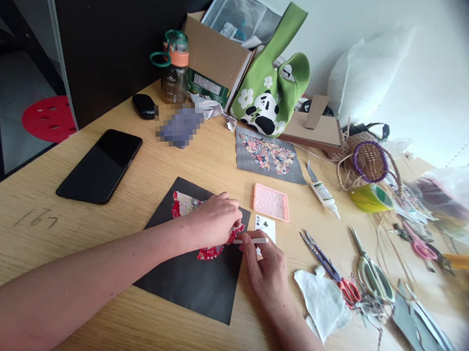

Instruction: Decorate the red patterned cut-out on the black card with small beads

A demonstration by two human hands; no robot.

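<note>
A black sheet lies on the wooden table, bearing a red-edged, beaded butterfly-like piece, partly covered by my left hand. My left hand reaches across it with curled fingers at the piece's right side; whatever they may grip is hidden. From the right, my right hand pinches a thin white pen-like stick, its tip at the beaded red edge. Beneath that stick, a three-of-clubs playing card shows partly. Just beyond the card sits a small pink tray of tiny pale beads.
A phone lies left. Farther back stand a bottle, a cardboard box and a green panda bag. A patterned butterfly on a grey sheet, glue bottle, scissors, red-handled scissors and white cloth lie right.
</note>
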